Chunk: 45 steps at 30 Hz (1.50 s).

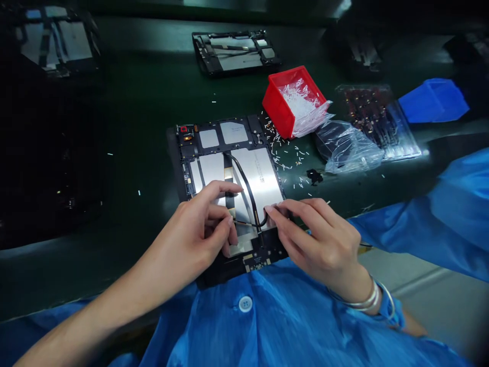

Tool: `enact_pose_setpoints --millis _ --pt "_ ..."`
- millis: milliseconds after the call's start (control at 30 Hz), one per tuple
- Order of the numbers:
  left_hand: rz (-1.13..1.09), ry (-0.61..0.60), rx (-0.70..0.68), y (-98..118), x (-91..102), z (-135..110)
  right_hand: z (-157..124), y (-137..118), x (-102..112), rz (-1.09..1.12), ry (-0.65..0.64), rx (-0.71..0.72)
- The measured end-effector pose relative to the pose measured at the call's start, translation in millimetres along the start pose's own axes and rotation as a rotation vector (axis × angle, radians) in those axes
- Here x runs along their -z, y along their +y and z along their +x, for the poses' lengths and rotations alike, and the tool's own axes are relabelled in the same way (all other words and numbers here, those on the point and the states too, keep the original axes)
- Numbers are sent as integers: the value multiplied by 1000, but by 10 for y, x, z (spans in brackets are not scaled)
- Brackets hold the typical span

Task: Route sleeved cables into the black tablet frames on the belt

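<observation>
An opened tablet [229, 168] lies back-up on the dark green belt, its silver battery panels and black frame showing. A thin black cable [248, 191] curves across the battery toward the near edge. My left hand [206, 229] rests on the tablet's near part with fingers curled, fingertips pressing by the cable's lower end. My right hand [313, 237] pinches at the cable's bend near the lower right of the battery. What the fingertips grip is tiny and partly hidden.
A red bin [290, 99] of small white pieces in a plastic bag stands behind the tablet, with white bits scattered around. Clear bags and a parts tray [378, 122] lie right, beside a blue bin [433, 99]. Another opened tablet [235, 51] lies farther back.
</observation>
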<state>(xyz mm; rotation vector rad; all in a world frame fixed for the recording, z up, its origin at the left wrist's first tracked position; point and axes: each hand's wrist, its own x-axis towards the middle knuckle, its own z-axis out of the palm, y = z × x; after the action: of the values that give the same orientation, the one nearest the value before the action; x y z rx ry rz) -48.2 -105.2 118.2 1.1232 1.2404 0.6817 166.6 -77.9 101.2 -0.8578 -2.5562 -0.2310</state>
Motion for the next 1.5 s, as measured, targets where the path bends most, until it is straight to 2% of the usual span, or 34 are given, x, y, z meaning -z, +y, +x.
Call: enact_pose_setpoints --millis 100,300,533,733,933,1167,1500 --pt "-10 9 -1 -6 -5 -6 -39 20 28 -36 -43 44" --pt "-3 7 0 7 -5 -35 -117 45 4 0 -4 32" --pt "-36 7 10 -20 -48 -74 -193 75 29 52 -53 97" --pt "-31 14 22 -34 -72 -123 -205 67 28 56 -4 175" --pt "-28 5 20 -39 -100 -177 -198 52 -48 127 101 17" --pt "-19 7 22 -39 -132 -174 -203 38 -42 172 105 -74" --pt "-35 22 44 -21 -155 -164 -223 63 -80 115 147 -21"
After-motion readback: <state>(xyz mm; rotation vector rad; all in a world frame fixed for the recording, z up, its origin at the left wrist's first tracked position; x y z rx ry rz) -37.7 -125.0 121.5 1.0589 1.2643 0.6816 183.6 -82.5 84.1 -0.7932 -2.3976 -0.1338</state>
